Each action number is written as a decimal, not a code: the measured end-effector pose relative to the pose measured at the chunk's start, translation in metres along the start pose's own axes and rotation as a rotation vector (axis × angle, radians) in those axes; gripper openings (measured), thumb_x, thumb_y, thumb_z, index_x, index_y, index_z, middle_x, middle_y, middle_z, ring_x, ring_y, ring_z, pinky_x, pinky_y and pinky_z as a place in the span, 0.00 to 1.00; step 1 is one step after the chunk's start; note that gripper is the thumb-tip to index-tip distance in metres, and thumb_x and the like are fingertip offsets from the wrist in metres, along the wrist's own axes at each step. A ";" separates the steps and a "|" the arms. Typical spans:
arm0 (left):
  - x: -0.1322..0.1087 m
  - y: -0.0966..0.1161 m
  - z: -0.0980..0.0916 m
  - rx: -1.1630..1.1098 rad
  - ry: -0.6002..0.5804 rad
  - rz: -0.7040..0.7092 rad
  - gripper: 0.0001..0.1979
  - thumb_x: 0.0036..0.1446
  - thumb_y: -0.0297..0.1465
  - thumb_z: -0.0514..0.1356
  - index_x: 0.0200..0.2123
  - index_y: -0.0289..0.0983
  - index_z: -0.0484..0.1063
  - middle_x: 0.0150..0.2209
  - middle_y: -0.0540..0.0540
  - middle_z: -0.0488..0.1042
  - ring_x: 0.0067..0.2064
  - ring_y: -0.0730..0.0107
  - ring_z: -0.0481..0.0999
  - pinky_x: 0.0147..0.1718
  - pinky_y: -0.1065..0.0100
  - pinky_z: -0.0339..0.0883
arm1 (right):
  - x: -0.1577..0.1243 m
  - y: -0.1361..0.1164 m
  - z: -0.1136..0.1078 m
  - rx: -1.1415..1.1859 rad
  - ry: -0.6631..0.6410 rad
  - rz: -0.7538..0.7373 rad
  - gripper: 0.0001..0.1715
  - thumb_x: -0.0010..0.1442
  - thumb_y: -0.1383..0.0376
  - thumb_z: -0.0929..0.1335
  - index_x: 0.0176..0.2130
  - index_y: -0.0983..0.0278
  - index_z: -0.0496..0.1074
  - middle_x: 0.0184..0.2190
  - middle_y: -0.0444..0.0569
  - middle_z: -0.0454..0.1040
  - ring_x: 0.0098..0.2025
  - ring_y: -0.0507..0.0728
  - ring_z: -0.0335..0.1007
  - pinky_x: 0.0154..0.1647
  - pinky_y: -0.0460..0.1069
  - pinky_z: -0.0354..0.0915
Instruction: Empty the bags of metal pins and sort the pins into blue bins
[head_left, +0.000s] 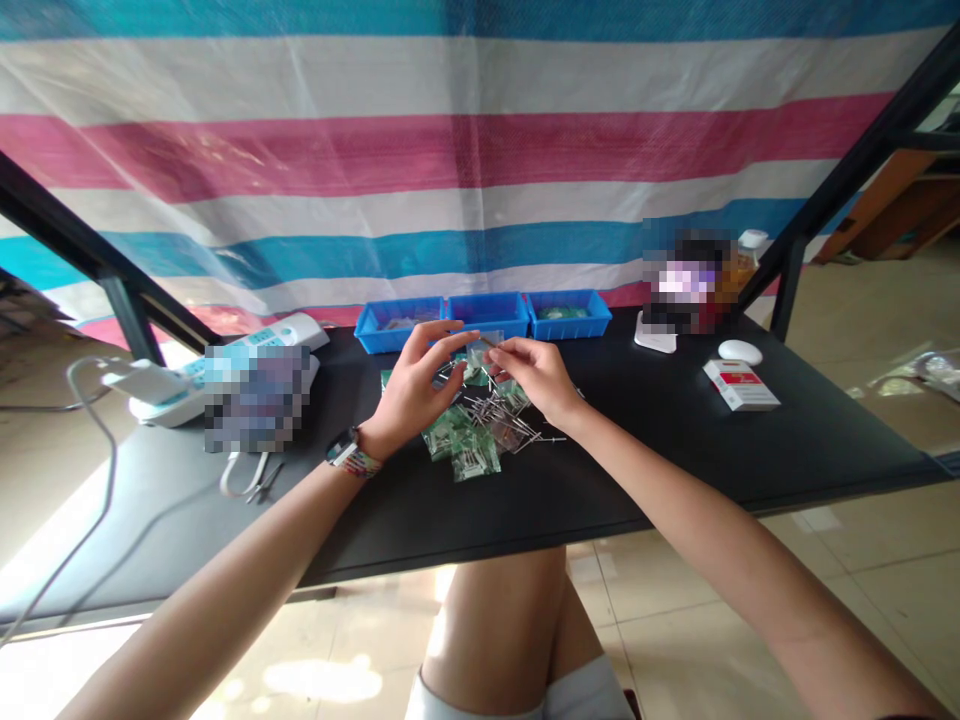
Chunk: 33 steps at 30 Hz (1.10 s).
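Observation:
My left hand (pixel 421 382) is over the left side of a pile on the black table, fingers spread and thumb apart. Its index fingertip is close to a small clear plastic bag (pixel 484 352). My right hand (pixel 537 376) pinches at this bag from the right with thumb and index finger; whether a thin piece is also between them I cannot tell. Below both hands lie loose thin metal pins, like blind rivets (pixel 491 410). Several small green-printed packets (pixel 474 460) with metal pieces inside lie around them.
Three blue bins (pixel 487 318) stand in a row at the back; the right one has green packets inside. To the left are a power strip (pixel 289 335), a charger (pixel 150 382) with its cable, and a blurred device. On the right sit a red-and-white box (pixel 742 387) and a white case (pixel 740 352).

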<state>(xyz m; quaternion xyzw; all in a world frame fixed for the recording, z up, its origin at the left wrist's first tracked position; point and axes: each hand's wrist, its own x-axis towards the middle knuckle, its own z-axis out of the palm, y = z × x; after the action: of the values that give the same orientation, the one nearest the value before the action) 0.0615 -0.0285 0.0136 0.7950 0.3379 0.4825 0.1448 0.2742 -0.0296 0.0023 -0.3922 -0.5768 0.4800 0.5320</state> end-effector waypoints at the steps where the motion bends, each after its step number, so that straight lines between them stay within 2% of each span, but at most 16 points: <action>1: 0.000 -0.001 -0.001 0.030 -0.018 0.026 0.19 0.64 0.34 0.68 0.58 0.47 0.81 0.62 0.39 0.73 0.63 0.48 0.74 0.61 0.50 0.74 | 0.000 -0.002 0.000 0.011 -0.005 0.018 0.30 0.54 0.38 0.78 0.35 0.61 0.80 0.35 0.50 0.83 0.37 0.61 0.80 0.40 0.54 0.76; 5: 0.002 -0.002 -0.004 0.087 -0.043 0.058 0.14 0.66 0.37 0.68 0.53 0.48 0.84 0.63 0.40 0.74 0.65 0.46 0.72 0.62 0.46 0.71 | -0.004 -0.008 0.001 0.018 -0.035 0.055 0.30 0.54 0.38 0.78 0.34 0.61 0.80 0.32 0.48 0.82 0.34 0.59 0.79 0.38 0.52 0.75; 10: 0.003 0.001 -0.006 -0.010 -0.090 0.011 0.09 0.67 0.39 0.67 0.46 0.46 0.86 0.46 0.42 0.83 0.50 0.52 0.79 0.59 0.50 0.70 | -0.007 -0.010 0.002 0.014 -0.092 0.062 0.32 0.57 0.35 0.75 0.32 0.61 0.79 0.31 0.47 0.81 0.31 0.57 0.78 0.34 0.50 0.73; 14: 0.002 0.001 -0.001 -0.127 -0.064 -0.149 0.11 0.66 0.41 0.67 0.42 0.42 0.85 0.38 0.43 0.83 0.41 0.58 0.80 0.47 0.59 0.73 | -0.007 -0.009 0.001 0.029 -0.092 0.065 0.37 0.59 0.31 0.71 0.30 0.62 0.79 0.33 0.50 0.83 0.29 0.55 0.78 0.32 0.49 0.73; 18: 0.006 -0.011 0.003 -0.315 0.081 -0.350 0.15 0.63 0.45 0.69 0.40 0.38 0.82 0.32 0.45 0.82 0.35 0.61 0.81 0.38 0.63 0.74 | -0.005 -0.008 -0.002 0.015 -0.059 0.058 0.39 0.60 0.31 0.70 0.30 0.63 0.79 0.31 0.51 0.83 0.28 0.55 0.78 0.32 0.49 0.73; 23: 0.015 -0.037 -0.006 -0.505 0.357 -0.542 0.14 0.59 0.41 0.71 0.39 0.36 0.81 0.34 0.47 0.81 0.32 0.69 0.80 0.38 0.66 0.77 | -0.004 -0.007 -0.003 0.015 -0.053 0.051 0.39 0.62 0.31 0.69 0.29 0.63 0.79 0.31 0.51 0.82 0.28 0.55 0.78 0.30 0.48 0.73; 28: 0.019 -0.054 -0.016 -0.619 0.489 -0.652 0.11 0.61 0.37 0.70 0.39 0.35 0.80 0.38 0.44 0.82 0.33 0.73 0.81 0.43 0.67 0.77 | -0.006 -0.006 -0.003 -0.071 -0.072 -0.002 0.35 0.68 0.37 0.67 0.32 0.63 0.79 0.32 0.51 0.82 0.31 0.56 0.78 0.35 0.51 0.73; 30: 0.020 -0.056 -0.020 -0.706 0.507 -0.685 0.12 0.62 0.38 0.69 0.42 0.35 0.80 0.45 0.40 0.84 0.37 0.71 0.83 0.46 0.66 0.78 | -0.007 -0.007 -0.004 -0.239 -0.090 -0.108 0.31 0.73 0.43 0.66 0.34 0.63 0.81 0.34 0.50 0.82 0.37 0.58 0.79 0.41 0.52 0.74; 33: 0.019 -0.058 -0.024 -0.819 0.451 -0.722 0.16 0.63 0.41 0.64 0.47 0.37 0.80 0.56 0.37 0.82 0.47 0.62 0.86 0.49 0.63 0.78 | -0.010 -0.006 -0.005 -0.590 -0.194 -0.340 0.22 0.76 0.54 0.66 0.39 0.62 0.84 0.43 0.52 0.84 0.49 0.61 0.77 0.58 0.58 0.70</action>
<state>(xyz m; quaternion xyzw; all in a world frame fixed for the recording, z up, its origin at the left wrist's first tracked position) 0.0240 0.0242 0.0059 0.3866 0.3958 0.6510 0.5198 0.2807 -0.0402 0.0059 -0.3797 -0.7956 0.2323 0.4109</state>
